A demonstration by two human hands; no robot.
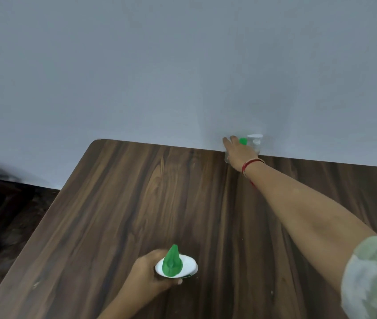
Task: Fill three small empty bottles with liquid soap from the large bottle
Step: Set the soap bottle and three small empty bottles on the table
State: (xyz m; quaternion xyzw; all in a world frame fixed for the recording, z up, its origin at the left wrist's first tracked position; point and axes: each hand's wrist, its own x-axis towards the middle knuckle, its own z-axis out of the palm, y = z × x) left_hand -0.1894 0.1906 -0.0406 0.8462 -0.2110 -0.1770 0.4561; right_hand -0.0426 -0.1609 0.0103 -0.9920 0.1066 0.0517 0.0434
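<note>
Obs: left hand wrapped round the large bottle, upright on the near part of the tabletop. Its green spout cap is on and points up at the camera.

Obs: right hand at full reach over the far edge of the tabletop, where the small bottles stand in a tight cluster against the wall. Fingers look fairly straight across the clear bodies. I cannot tell whether they have closed on one. A green lid and a white pump top show past the knuckles. The count of bottles cannot be read at this range.

Step in hand, as I judge it: fetch one small bottle to the near side, beside the large one. No filling begun, by the look of it.

Method notes:
- Take one bottle only, low on the body, not by the lid or pump, so it does not tip.
- Empty clear bottles are light and stand touching. Lift straight up before drawing back, or the neighbours go over.
- Set it just beside the large bottle, within easy reach of both hands.
- Keep the left hand's hold firm; the large bottle is top-heavy with that spout.

Risk: arm fully stretched, so fine control is poor.
</note>
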